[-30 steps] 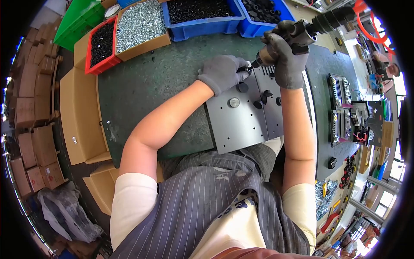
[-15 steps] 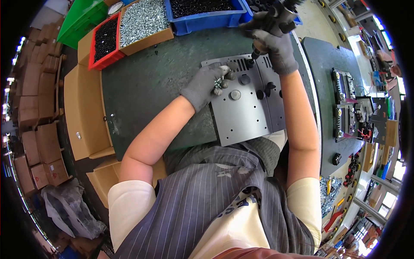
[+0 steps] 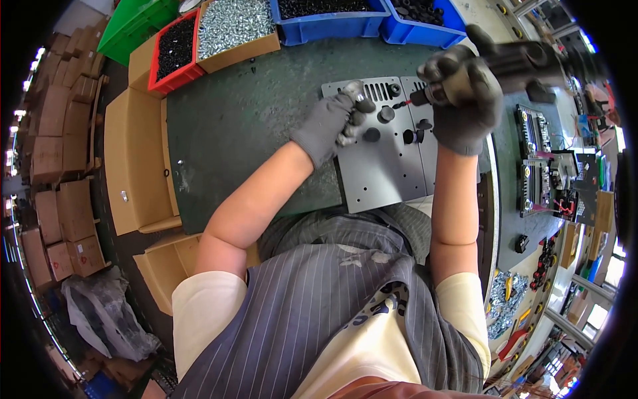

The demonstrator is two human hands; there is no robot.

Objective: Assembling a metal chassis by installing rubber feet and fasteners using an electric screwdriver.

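In a grey glove, my left hand (image 3: 335, 120) is closed over the far left part of a grey metal panel (image 3: 382, 174). Its fingers curl around small silver screws, mostly hidden now. My right hand (image 3: 468, 100), gloved too, grips a dark power screwdriver (image 3: 525, 68). The tool lies tilted nearly level, and its bit (image 3: 403, 104) with a red band points left toward the panel's slotted end. Black round feet (image 3: 372, 135) stand on the panel. A second grey panel (image 3: 428, 159) adjoins it on the right, partly behind my right forearm.
Along the table's far edge stand a red bin (image 3: 175, 53) of black screws, a cardboard box (image 3: 242, 54) of silver screws and blue bins (image 3: 332, 30) of black parts. An open carton (image 3: 136, 166) is at the left. A side table (image 3: 512, 233) holds assemblies on the right.
My right hand has swung the screwdriver from upright over the panel to nearly level, moving right and nearer. The left fingers have closed further over the screws.
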